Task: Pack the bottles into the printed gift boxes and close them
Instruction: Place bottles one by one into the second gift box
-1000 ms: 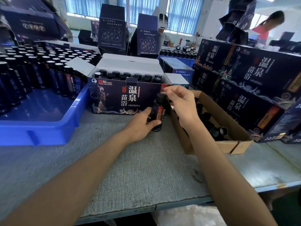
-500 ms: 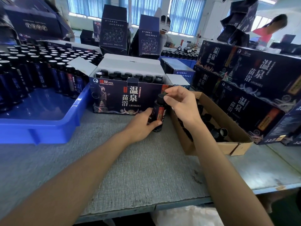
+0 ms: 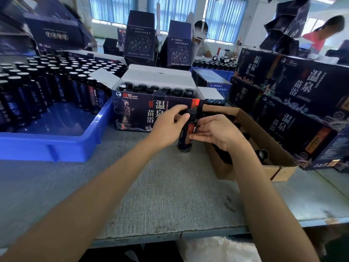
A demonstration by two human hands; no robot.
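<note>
**One bottle upright, both hands on it**

Nearest: grey mat (image 3: 170, 195) on the table, both forearms reaching fwd over it. The bottle (image 3: 185, 142) stands upright on the mat, just in front of the open gift box (image 3: 132, 112). L hand (image 3: 167, 127) is curled round its neck, thumb up near the cap. R hand (image 3: 219, 133) lies flat against the label side w/ fingers (image 3: 197, 137) straight, not wrapped. Just R of it, a cardboard box (image 3: 224, 172) holds loose dark bottles. The gift box has its flaps up and rows of capped bottles inside. To the L, a blue tray (image 3: 56, 148) w/ many more. Closed gift boxes (image 3: 302, 91) are stacked far R. Another person (image 3: 200, 35) sits at the back.
</note>
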